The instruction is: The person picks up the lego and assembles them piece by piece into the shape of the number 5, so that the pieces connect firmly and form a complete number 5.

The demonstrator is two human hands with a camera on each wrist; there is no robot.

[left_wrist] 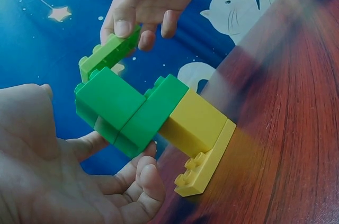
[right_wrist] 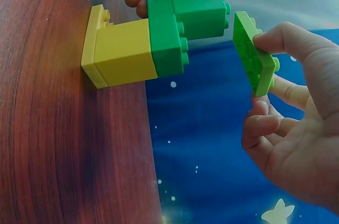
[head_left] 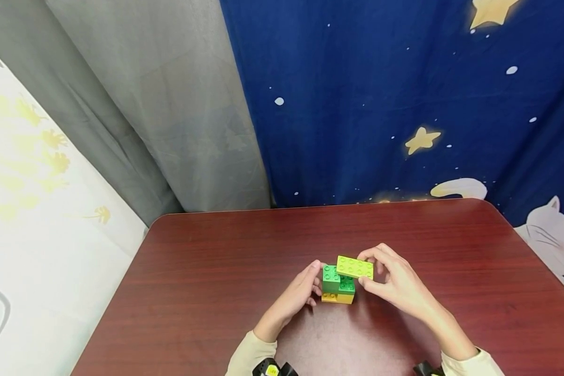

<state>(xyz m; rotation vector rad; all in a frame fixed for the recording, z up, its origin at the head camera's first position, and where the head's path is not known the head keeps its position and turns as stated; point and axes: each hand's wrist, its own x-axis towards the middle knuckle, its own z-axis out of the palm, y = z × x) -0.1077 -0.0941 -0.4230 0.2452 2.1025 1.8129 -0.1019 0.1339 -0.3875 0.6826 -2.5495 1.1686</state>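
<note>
A stack of building bricks stands on the table, with a thin yellow brick [left_wrist: 209, 168] at the bottom and a thicker yellow brick [right_wrist: 127, 52] over it. Above these sit a green brick [right_wrist: 167, 44] and, at the top left, another green brick [head_left: 331, 282]. My left hand [head_left: 295, 293] is beside the stack's left side, its fingers loosely bent near the green bricks; whether they touch cannot be told. A thin lime-green brick [head_left: 354, 267] with two rows of studs is pinched between thumb and fingers of my right hand [head_left: 395, 279], just above the stack and apart from it.
The dark red-brown wooden table [head_left: 207, 282] has its far edge against a blue curtain [head_left: 357, 104] with stars and white cats. A grey curtain [head_left: 169, 104] hangs left of it, and a white patterned surface [head_left: 37, 235] lies at the far left.
</note>
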